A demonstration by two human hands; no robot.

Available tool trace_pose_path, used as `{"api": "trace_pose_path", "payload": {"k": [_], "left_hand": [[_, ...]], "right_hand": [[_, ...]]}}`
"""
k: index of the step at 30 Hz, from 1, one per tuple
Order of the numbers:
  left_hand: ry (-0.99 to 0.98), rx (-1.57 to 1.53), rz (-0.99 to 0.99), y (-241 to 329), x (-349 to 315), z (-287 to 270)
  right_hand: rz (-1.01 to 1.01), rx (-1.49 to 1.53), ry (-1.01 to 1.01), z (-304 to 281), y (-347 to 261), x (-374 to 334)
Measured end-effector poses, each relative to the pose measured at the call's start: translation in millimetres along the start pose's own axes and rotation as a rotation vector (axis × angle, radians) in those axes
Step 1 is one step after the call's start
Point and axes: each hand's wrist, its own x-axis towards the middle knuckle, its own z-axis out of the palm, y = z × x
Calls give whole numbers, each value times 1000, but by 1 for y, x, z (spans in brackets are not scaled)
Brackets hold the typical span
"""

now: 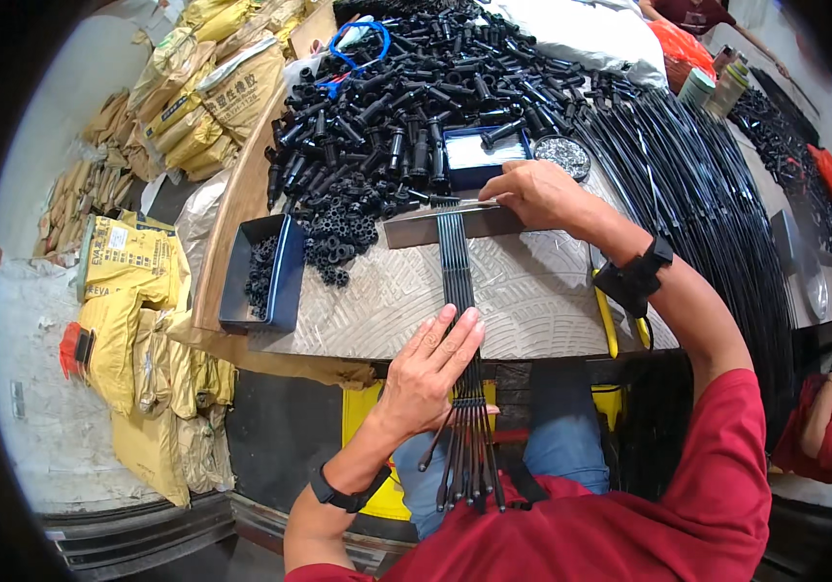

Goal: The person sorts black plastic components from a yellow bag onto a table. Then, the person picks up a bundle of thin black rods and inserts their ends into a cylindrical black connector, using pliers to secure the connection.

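- I judge the step in hand as lining up the bundle of dark rods (457, 276), which runs down the middle of the frame, its upper ends across the flat metal bar (410, 231).
- As I read it, the next move calls for keeping the rods side by side and steadying the bar while the tips are evened; crossing or slipping is the risk.
- Left hand (424, 380), lower centre: palm down, its fingers stretched along the rods, with skin showing beyond their right side, so I take it as clasping them from above and below. Their lower ends fan out over the lap.
- Right hand (542, 194), just above centre: bent at the wrist over the bar's right end, thumb and fingers drawn together. I cannot tell whether they pinch anything.
- Left forearm rises from the lower edge; the right arm bends in from the lower right.
- On the tabletop (377, 306), I see small black rings (340, 238) left of the bar and black tubular parts (387, 107) heaped at upper centre.
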Motion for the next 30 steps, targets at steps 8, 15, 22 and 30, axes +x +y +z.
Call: {"api": "trace_pose_path", "payload": {"k": [8,15,22,30], "left_hand": [[5,0,-3,0,-1,0],[9,-2,-1,-1,-2,0],[5,-2,2,-1,-2,1],[12,3,-1,-1,-4,0]], "right_hand": [[10,-15,-12,-2,-7,3],[82,14,-95,-8,-14,4],[59,4,-87,-8,-12,1],[75,13,-94,-8,-13,3]]}}
